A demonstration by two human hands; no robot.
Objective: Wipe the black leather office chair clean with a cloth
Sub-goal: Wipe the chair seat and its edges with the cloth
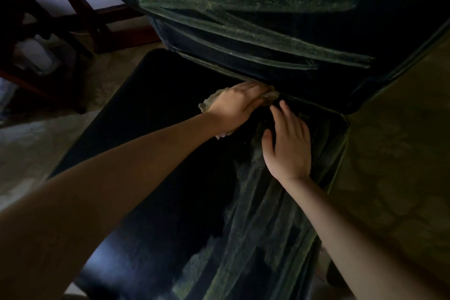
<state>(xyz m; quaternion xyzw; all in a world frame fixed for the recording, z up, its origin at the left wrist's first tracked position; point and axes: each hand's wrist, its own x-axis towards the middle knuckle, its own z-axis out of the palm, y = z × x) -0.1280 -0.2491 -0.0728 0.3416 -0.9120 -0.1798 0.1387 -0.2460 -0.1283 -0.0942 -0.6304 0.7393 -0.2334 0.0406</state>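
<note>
Our left forearm (pixel 102 185) crosses the black leather seat (pixel 146 109); left hand (pixel 233 105) grips the bunched cloth (pixel 269 97) at the crease under the backrest (pixel 267 14), right hand (pixel 288 146) flat, fingers spread, just beside. We may only pack dust into that seam if the cloth is loaded.

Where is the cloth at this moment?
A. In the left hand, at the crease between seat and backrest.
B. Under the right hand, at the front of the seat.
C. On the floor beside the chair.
A: the left hand grips the cloth where the seat meets the backrest, while the right hand lies flat on the seat.
</note>
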